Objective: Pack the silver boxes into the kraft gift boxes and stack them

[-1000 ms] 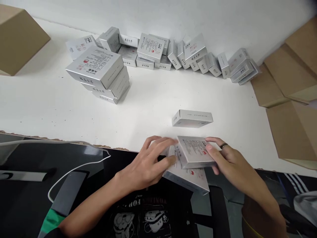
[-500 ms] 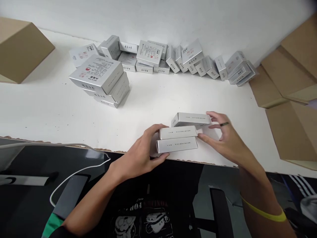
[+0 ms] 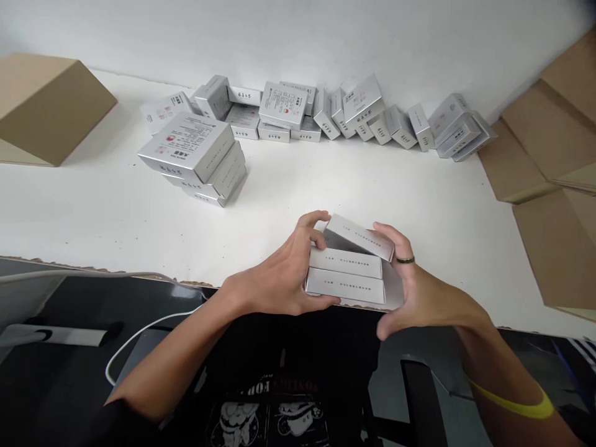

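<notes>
Three small silver boxes (image 3: 347, 264) stand pressed together on their long edges at the near edge of the white table (image 3: 116, 211). My left hand (image 3: 279, 279) wraps round their left end, thumb below and fingers curled over the top. My right hand (image 3: 414, 285), with a dark ring on one finger, clasps their right end. The farthest box (image 3: 358, 236) tilts up against the other two.
A stack of silver boxes (image 3: 195, 158) sits left of centre. Several more boxes (image 3: 354, 112) lie jumbled along the back wall. A brown carton (image 3: 46, 108) stands far left. Flat cardboard sheets (image 3: 549, 180) lie at right. A white cable (image 3: 139, 323) hangs below the table edge.
My right hand has pulled the third box back against the two held boxes. Both hands now clamp all three together; the view has shifted a little.
</notes>
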A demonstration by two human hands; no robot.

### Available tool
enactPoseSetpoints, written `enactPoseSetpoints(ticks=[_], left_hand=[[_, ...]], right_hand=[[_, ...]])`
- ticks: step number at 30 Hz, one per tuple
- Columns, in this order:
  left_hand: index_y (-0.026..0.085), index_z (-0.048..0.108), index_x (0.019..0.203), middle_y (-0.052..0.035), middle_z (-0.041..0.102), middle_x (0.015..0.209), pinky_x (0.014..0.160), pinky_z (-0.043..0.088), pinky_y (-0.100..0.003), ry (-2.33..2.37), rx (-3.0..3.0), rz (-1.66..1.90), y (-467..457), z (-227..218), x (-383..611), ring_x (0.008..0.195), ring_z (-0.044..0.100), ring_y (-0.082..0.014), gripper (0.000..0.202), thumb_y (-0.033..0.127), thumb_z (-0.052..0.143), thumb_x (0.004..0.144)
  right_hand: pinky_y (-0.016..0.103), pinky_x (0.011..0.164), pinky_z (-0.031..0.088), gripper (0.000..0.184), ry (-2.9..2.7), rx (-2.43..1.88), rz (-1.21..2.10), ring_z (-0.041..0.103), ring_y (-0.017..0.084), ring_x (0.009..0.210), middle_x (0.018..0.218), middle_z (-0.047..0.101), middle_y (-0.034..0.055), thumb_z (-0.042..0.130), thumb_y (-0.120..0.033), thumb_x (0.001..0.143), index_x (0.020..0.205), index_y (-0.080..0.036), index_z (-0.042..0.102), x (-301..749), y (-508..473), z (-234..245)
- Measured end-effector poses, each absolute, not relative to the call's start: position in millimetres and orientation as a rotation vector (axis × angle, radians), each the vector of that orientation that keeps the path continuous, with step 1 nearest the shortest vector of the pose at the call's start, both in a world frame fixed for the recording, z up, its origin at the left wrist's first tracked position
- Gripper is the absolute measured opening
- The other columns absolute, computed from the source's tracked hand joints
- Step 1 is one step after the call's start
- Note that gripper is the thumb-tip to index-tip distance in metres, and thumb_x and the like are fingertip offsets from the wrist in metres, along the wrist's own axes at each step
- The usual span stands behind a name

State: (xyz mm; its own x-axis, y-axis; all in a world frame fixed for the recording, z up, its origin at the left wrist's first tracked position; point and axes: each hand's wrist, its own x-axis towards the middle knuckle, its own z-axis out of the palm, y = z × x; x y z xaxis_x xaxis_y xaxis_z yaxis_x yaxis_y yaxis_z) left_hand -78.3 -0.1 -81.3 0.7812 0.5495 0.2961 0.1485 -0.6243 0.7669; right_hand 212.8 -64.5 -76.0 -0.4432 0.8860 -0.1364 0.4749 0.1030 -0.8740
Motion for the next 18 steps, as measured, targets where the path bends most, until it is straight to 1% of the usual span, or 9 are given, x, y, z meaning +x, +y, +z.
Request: enactPoseSetpoints(ticks=[2,4,6,10,12,14,16,17,18], left_hand=[[0.027,0.024,0.119,-0.0215,0.024,0.153,0.109,0.055,-0.057,0.502,2.206,0.711,3,-84,-75,0.151,0.029,-0.0409,0.071,0.028,0.084,0.08],[0.028,0.023,0.125,-0.0173,0.03,0.138,0.103,0.059,-0.053,0.517,2.213,0.801,4,-88,-73,0.144,0.034,-0.0384,0.077,0.028,0.084,0.079],[0.028,0.02,0.135,-0.0149,0.031,0.132,0.098,0.061,-0.05,0.541,2.21,0.869,3,-91,-71,0.138,0.037,-0.0372,0.088,0.031,0.086,0.077],[0.029,0.012,0.151,-0.0225,0.018,0.155,0.104,0.059,-0.056,0.554,2.146,0.724,0,-91,-71,0.146,0.034,-0.0433,0.108,0.036,0.089,0.076],[0.03,0.01,0.157,-0.0229,0.018,0.162,0.103,0.06,-0.053,0.542,2.068,0.624,0,-88,-73,0.143,0.043,-0.0412,0.11,0.033,0.087,0.078],[0.03,0.014,0.157,-0.0206,0.034,0.156,0.099,0.063,-0.05,0.524,2.022,0.589,1,-87,-77,0.132,0.056,-0.036,0.105,0.03,0.085,0.079],[0.03,0.022,0.154,-0.0174,0.046,0.148,0.097,0.064,-0.049,0.553,2.037,0.593,3,-86,-84,0.124,0.062,-0.0339,0.099,0.031,0.086,0.079],[0.03,0.025,0.154,-0.0167,0.048,0.146,0.096,0.064,-0.049,0.591,2.05,0.601,4,-86,-87,0.124,0.063,-0.0344,0.099,0.033,0.087,0.078],[0.031,0.026,0.154,-0.0163,0.049,0.146,0.095,0.065,-0.049,0.639,2.055,0.609,4,-87,-91,0.124,0.064,-0.0351,0.1,0.035,0.088,0.076]], right_hand=[[0.055,0.108,0.053,0.141,-2.007,-1.344,1.214,0.052,0.035,0.14,0.163,0.034,0.0136,0.097,-0.055,0.06,0.162,-0.044,-0.001,205,-62,-78],[0.051,0.106,0.056,0.139,-2.003,-1.339,1.172,0.053,0.034,0.138,0.159,0.036,0.0137,0.097,-0.052,0.06,0.159,-0.043,0.0,198,-59,-80],[0.047,0.103,0.058,0.133,-2.006,-1.316,1.162,0.054,0.033,0.136,0.153,0.039,0.0138,0.095,-0.053,0.064,0.157,-0.04,0.001,192,-58,-82],[0.043,0.1,0.06,0.116,-2.064,-1.223,1.153,0.056,0.029,0.134,0.149,0.04,0.0142,0.086,-0.047,0.078,0.157,-0.036,0.001,182,-61,-83],[0.045,0.102,0.059,0.112,-2.072,-1.175,1.169,0.054,0.029,0.136,0.153,0.037,0.0152,0.082,-0.043,0.081,0.157,-0.036,0.0,181,-63,-82],[0.049,0.107,0.056,0.12,-2.089,-1.145,1.201,0.049,0.031,0.142,0.158,0.032,0.0159,0.086,-0.048,0.077,0.158,-0.037,-0.001,187,-62,-78],[0.056,0.117,0.047,0.133,-2.062,-1.095,1.215,0.041,0.034,0.149,0.164,0.028,0.0151,0.092,-0.063,0.065,0.158,-0.039,0.0,200,-52,-73],[0.059,0.12,0.043,0.133,-2.001,-1.052,1.205,0.041,0.034,0.15,0.163,0.032,0.014,0.09,-0.071,0.061,0.157,-0.04,0.004,207,-42,-70],[0.06,0.121,0.041,0.124,-1.901,-1.016,1.193,0.046,0.032,0.147,0.159,0.04,0.0126,0.085,-0.079,0.062,0.155,-0.039,0.013,215,-28,-66]])
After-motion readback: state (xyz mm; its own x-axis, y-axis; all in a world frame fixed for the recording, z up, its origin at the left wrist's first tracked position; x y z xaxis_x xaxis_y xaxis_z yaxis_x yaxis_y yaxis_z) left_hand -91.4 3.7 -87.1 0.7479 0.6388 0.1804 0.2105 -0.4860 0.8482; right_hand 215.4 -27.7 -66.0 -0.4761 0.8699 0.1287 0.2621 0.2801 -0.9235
